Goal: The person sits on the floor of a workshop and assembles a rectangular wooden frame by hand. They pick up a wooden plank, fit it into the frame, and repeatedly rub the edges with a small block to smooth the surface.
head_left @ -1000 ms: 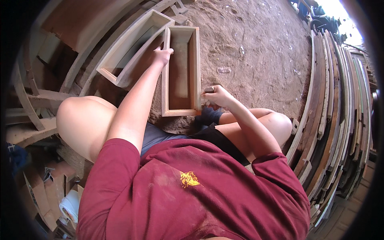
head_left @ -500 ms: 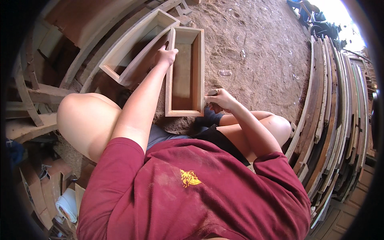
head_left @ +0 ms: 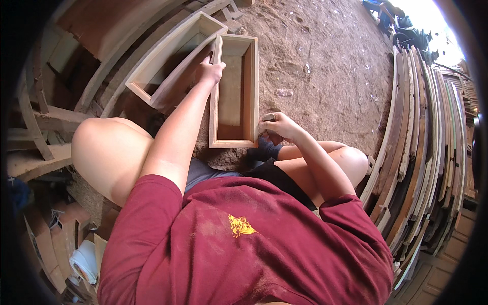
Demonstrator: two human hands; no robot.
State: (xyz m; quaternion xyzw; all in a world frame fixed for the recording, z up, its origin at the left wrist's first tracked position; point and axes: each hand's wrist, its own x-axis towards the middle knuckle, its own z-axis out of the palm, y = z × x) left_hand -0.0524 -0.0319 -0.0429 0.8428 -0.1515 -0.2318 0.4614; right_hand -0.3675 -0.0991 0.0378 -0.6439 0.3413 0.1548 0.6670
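An open wooden drawer-like box (head_left: pixel 256 76) stands in front of me, its long sides running away from me. My left hand (head_left: pixel 212 71) is closed over its left rim, the thumb lying toward the inside. At the near right corner, my right hand (head_left: pixel 278 126) touches the outer side of the box with its fingers bent together. A small greyish piece shows at those fingers, too small to name. Beside the box on the left, a second open wooden box (head_left: pixel 140 90) lies at a slant, partly hidden behind my left forearm.
Sandy ground (head_left: pixel 325 66) with scattered scraps stretches beyond the boxes. Long boards (head_left: pixel 406 132) are stacked along the right. Wooden frames (head_left: pixel 35 122) crowd the left, and a white roll (head_left: pixel 85 262) lies at lower left. A person in blue (head_left: pixel 384 11) is far off at upper right.
Both hands keep almost the same places on the box. The view has shifted very slightly, and the distant person at upper right has moved a little.
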